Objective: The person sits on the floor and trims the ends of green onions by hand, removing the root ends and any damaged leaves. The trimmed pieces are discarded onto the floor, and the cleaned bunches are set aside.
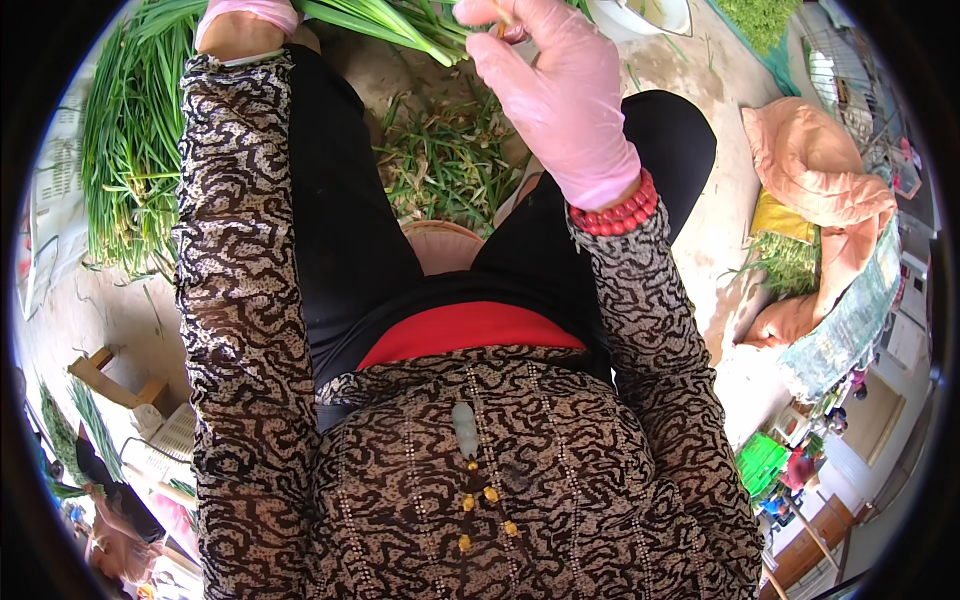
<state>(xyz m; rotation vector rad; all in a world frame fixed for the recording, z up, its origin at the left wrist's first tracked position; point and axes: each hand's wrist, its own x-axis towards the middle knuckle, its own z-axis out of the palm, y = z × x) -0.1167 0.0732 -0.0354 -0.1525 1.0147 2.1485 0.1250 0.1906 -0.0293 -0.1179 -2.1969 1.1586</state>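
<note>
My left hand [251,13], in a pink glove, is cut off by the top edge. A small bunch of garlic chives [397,30] runs from it, pale cut ends pointing right; the fingers around it are out of view. Close to those ends is my right hand [559,97], also gloved in pink, with red bead bracelets at the wrist. Its thumb and fingers pinch a thin yellowish strip [501,13], perhaps a withered leaf. Between my knees, a heap of green and dry leaf trimmings [450,161] lies on the floor.
A large pile of chives [127,165] lies left of my arm. At upper right stands a white basin [652,16]. Farther right, an orange cloth [810,150] partly covers bundled greens [784,262]. A green crate [761,461] and people are in the background.
</note>
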